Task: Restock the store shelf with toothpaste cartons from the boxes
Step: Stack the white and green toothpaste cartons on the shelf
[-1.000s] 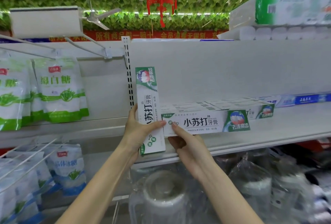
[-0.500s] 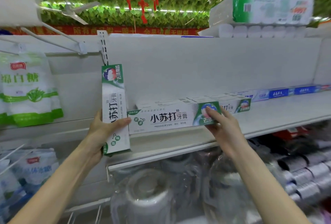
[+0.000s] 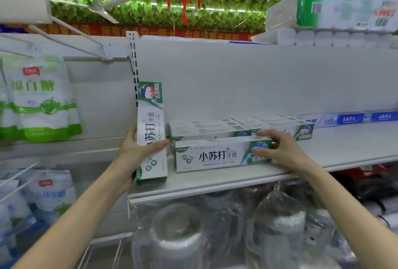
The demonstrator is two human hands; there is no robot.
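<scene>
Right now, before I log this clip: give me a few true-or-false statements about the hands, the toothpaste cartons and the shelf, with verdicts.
1. The left hand grips an upright carton. True.
2. The right hand touches the left end of the front carton. False: it touches the right end.
3. The front carton lies flat on the shelf, printed face outward. True.
4. The toilet paper pack sits below the toothpaste. False: it sits above, at the upper right.
5. Blue cartons lie further right on the same shelf. True.
</scene>
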